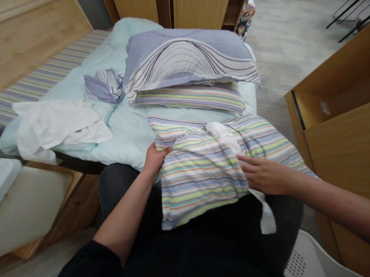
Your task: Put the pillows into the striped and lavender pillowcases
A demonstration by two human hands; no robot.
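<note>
While a striped pillowcase (pixel 201 177) lies bunched over the person's lap, the bed (pixel 131 139) beyond it carries a dotted pillow (pixel 190 61) on a striped pillow (pixel 191 97), a crumpled lilac bundle (pixel 103 86) and a white sheet (pixel 56 125). Wooden panels (pixel 342 103) stand to the right, above a white chair (pixel 309 265). The left grip (pixel 154 159) is curled tight, pinching the pillowcase's edge. The right grip (pixel 265 174) lies flat on the pillowcase, fingers straight and together, just beside white fabric (pixel 223 135) bulging from its folds.
</note>
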